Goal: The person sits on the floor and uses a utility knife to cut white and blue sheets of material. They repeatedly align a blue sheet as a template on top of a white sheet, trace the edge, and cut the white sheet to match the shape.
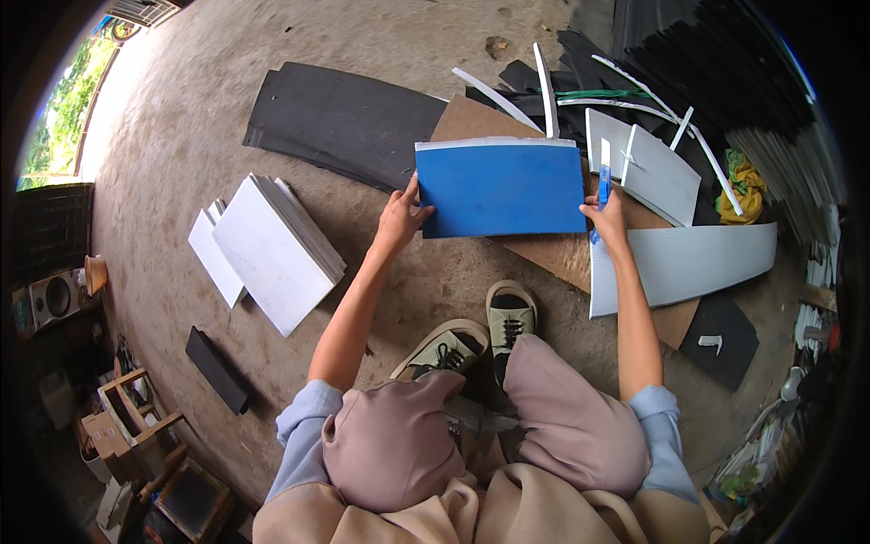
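Observation:
A rectangular blue sheet (501, 190) with a white strip along its far edge is held up in front of me. My left hand (402, 221) is closed on its left edge, thumb on the near face. On the right edge, my right hand (611, 221) pinches the sheet and also holds a blue utility knife (604, 184), its blade pointing away from me. Under the sheet lies a brown board (542, 257), partly hidden. A ribbed pale grey-white sheet (693, 260) rests beside my right forearm, and a white panel (654, 177) lies just beyond my right hand.
A stack of white sheets (272, 249) stands left on the concrete floor, near a black block (217, 370). Black sheets (349, 118) lie beyond my left hand. White offcut strips (546, 86) and a yellow cloth (745, 186) are at the far right. Wooden frames (136, 408) clutter the lower left.

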`<state>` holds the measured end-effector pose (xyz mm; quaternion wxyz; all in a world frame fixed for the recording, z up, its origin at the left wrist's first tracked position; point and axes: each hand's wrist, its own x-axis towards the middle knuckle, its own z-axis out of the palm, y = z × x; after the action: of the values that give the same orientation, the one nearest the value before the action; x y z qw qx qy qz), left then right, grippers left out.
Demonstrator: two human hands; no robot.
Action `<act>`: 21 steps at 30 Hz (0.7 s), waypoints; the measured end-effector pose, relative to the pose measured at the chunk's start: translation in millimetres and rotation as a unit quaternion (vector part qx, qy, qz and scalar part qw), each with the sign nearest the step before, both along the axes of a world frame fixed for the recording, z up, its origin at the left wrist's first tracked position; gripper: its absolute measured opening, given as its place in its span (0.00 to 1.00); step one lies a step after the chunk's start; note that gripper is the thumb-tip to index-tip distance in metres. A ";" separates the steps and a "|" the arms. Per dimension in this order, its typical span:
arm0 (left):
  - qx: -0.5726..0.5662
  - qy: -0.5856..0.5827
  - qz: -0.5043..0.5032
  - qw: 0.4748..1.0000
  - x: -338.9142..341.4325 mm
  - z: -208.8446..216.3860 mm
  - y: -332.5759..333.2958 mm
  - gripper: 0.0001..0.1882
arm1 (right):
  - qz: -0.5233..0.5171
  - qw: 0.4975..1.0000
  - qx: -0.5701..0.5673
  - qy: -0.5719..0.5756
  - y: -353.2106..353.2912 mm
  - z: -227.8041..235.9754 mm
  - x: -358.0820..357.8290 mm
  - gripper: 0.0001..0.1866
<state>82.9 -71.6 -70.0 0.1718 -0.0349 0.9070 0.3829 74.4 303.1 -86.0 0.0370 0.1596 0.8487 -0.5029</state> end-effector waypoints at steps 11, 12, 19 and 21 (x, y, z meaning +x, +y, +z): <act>0.021 0.062 0.081 0.995 12.9 -8.7 14.6 0.28 | 0.017 0.989 0.148 -0.027 -7.1 -0.3 -0.9 0.13; 0.085 -0.005 0.094 0.992 7.8 -3.0 12.6 0.27 | 0.012 0.987 0.154 -0.040 -6.2 2.5 -0.7 0.13; 0.421 -0.069 0.271 0.863 14.5 52.3 42.2 0.26 | 0.004 0.988 0.136 -0.076 -5.2 5.1 0.5 0.13; 0.486 -0.011 0.324 0.812 30.2 57.6 68.2 0.28 | 0.002 0.990 0.131 -0.058 -0.9 -1.1 1.8 0.12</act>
<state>113.1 -3.4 -12.3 0.0420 -0.2427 0.5370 0.8068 76.2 302.2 -87.2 0.0664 0.1900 0.9040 -0.3772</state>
